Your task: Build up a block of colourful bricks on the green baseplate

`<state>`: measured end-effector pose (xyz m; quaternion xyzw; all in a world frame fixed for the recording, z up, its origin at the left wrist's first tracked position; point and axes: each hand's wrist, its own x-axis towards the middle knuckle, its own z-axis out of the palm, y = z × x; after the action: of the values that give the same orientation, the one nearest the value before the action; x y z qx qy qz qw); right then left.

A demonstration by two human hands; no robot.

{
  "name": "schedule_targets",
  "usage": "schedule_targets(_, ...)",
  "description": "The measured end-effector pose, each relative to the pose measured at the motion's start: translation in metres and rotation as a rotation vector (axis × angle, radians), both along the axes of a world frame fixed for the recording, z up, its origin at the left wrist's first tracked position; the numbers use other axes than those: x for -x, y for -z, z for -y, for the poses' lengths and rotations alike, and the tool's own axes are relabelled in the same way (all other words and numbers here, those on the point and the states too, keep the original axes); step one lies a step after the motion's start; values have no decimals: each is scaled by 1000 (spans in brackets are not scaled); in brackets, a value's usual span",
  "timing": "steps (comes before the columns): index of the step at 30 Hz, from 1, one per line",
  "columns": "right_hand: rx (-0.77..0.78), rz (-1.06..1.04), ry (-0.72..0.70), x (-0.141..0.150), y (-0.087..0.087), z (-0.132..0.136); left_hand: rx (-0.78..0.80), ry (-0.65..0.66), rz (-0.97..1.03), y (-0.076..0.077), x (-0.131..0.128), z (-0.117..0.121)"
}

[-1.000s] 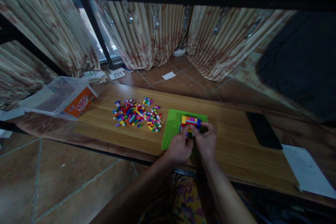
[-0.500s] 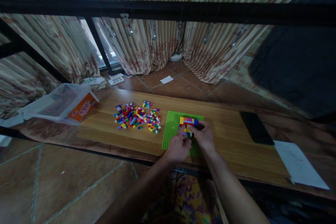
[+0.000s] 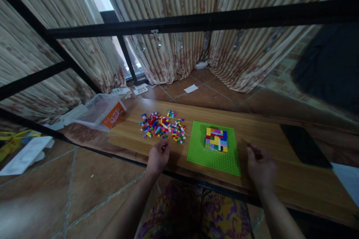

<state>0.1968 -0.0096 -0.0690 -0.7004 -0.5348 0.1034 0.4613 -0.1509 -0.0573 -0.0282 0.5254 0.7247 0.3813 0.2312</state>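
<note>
My left hand (image 3: pixel 158 155) is just in front of the pile of small toy building bricks (image 3: pixel 157 125), its fingers curled in towards the thumb. Whether a brick is between them is too small to see. To the right of the green studded baseplate (image 3: pixel 196 153), over the wood, is my right hand (image 3: pixel 261 166). Its fingers look bent but are smeared by motion. Neither hand touches the block of multicoloured bricks (image 3: pixel 215 140), which sits on the baseplate right of its middle. Yellow, red, blue and purple bricks show on its top.
A clear plastic box (image 3: pixel 98 110) with an orange label stands at the board's left end. On the right lie a dark flat object (image 3: pixel 304 145) and a white sheet (image 3: pixel 346 179). A black metal bar (image 3: pixel 196 22) crosses in front of the curtains.
Both hands have let go of the brick block and moved apart, the left towards the loose bricks, the right off the baseplate. The view has turned left, shifting the scene rightwards.
</note>
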Motion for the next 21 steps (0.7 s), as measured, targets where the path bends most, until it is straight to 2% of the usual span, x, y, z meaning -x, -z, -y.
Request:
schedule_targets(3,-10,175,-51,1,1,4,-14,-7,-106,2,-1,-8)
schedule_targets(7,-28,291,-93,7,0,3,-20,30,-208,0,-11,-17)
schedule_targets(15,-19,344,-104,4,2,4,44,89,-357,-2,-23,-22)
schedule_targets(21,-21,374,-108,2,2,4,17,53,-354,4,-14,-25)
